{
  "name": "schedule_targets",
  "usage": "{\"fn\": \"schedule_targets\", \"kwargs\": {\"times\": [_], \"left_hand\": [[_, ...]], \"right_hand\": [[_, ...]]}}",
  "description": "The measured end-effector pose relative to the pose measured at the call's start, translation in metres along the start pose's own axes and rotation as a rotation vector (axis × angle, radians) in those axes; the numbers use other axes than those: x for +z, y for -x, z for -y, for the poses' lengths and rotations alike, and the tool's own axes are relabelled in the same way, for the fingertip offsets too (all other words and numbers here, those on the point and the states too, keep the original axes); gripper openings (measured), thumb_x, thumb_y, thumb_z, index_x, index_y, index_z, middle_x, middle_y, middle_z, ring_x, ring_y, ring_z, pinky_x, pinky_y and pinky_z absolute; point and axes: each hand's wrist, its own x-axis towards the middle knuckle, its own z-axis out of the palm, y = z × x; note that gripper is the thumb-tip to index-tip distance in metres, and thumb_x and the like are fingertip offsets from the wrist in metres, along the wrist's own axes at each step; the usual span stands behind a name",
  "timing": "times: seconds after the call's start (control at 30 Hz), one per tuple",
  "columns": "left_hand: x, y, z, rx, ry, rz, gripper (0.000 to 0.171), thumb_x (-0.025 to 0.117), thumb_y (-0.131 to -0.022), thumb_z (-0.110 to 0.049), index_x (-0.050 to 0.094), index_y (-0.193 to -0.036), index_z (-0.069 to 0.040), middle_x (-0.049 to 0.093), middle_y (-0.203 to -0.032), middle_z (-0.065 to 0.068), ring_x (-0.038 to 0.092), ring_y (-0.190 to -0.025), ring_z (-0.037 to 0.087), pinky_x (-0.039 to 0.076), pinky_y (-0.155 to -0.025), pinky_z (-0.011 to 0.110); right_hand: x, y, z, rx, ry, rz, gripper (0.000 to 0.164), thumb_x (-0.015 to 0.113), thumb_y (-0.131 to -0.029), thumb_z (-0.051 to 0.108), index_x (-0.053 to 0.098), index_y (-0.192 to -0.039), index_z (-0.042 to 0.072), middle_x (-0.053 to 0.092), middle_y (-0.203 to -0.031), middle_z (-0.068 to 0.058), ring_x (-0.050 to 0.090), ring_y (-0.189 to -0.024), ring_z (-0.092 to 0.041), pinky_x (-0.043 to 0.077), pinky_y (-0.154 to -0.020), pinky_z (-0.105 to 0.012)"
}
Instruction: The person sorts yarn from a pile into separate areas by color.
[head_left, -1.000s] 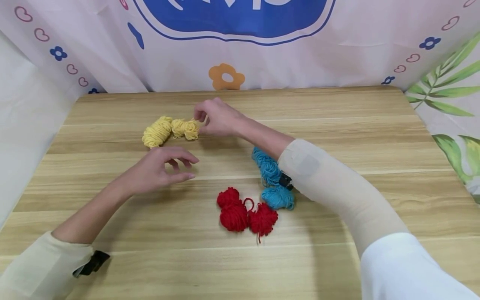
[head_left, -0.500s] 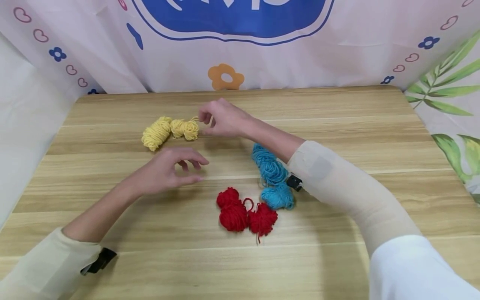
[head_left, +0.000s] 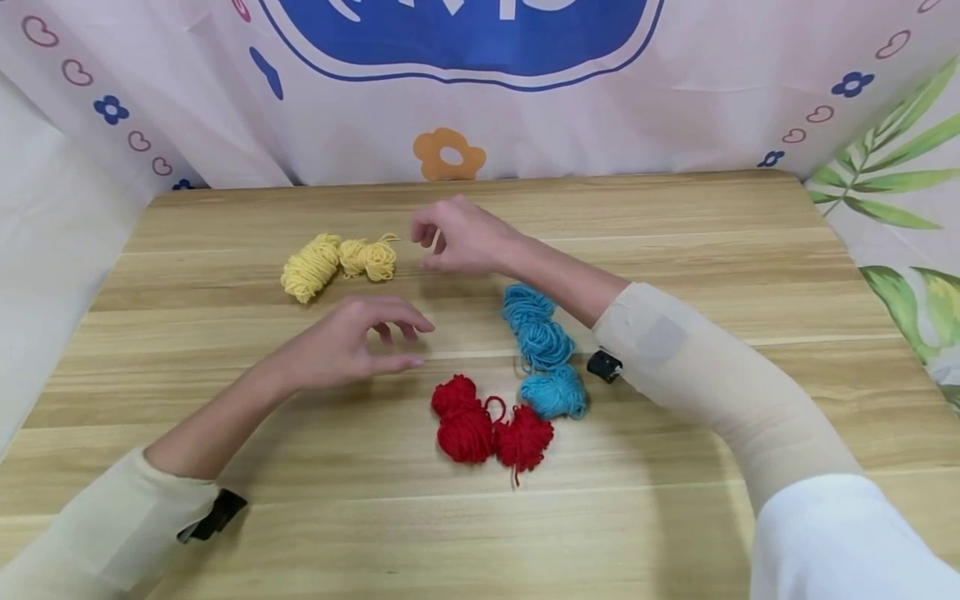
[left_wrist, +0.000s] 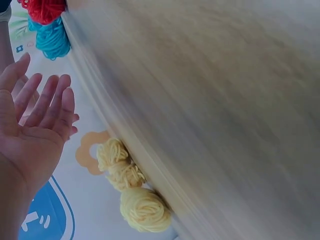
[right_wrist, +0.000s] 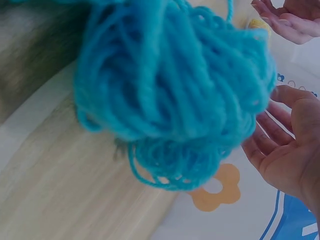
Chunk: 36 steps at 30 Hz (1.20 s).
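Hovering hand (head_left: 463,237) near looped yellow yarn (head_left: 369,260)

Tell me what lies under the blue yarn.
The blue yarn rests on the wooden tabletop, which shows beside it in the head view. The patch directly beneath is covered, so it cannot be seen.

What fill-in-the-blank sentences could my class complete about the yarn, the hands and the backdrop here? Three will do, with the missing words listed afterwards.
1. In the head view, the left hand appears lower in the picture than the ____ hand.
2. The blue yarn lies closer to the red yarn than to the ____ yarn.
3. The large flower on the backdrop just behind the table is coloured ____.

Missing words: right; yellow; orange.
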Motion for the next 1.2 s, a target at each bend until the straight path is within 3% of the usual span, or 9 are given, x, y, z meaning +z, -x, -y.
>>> {"fn": "schedule_targets", "kwargs": {"times": [0.57, 0.8, 1.2], "left_hand": [[0.006, -0.007, -0.006, -0.01, 0.009, 0.047, 0.037, 0.087, -0.084, -0.012, 0.074, -0.118, -0.003, 0.075, -0.11, 0.004, 0.07, -0.098, 0.02, 0.059, -0.082, 0.037], [0.009, -0.009, -0.008, -0.019, 0.054, 0.089, 0.038, 0.087, -0.085, -0.014, 0.074, -0.12, -0.006, 0.074, -0.11, 0.002, 0.068, -0.098, 0.02, 0.059, -0.083, 0.041], [0.013, -0.012, -0.012, 0.021, 0.096, 0.145, 0.039, 0.088, -0.085, -0.016, 0.074, -0.12, -0.006, 0.074, -0.115, 0.003, 0.068, -0.1, 0.02, 0.06, -0.084, 0.04]], "right_hand": [[-0.006, 0.016, -0.01, 0.018, -0.035, -0.033, 0.028, 0.077, -0.093, 0.011, 0.069, -0.117, -0.003, 0.072, -0.116, -0.017, 0.071, -0.101, -0.024, 0.057, -0.093, -0.032], [-0.011, 0.026, -0.014, 0.023, -0.047, -0.042, 0.027, 0.076, -0.093, 0.01, 0.07, -0.116, -0.003, 0.072, -0.115, -0.017, 0.071, -0.1, -0.023, 0.057, -0.091, -0.032], [-0.014, 0.042, -0.016, 0.033, -0.079, -0.057, 0.027, 0.074, -0.094, 0.007, 0.07, -0.118, -0.003, 0.072, -0.115, -0.018, 0.072, -0.099, -0.024, 0.058, -0.091, -0.033]]}}
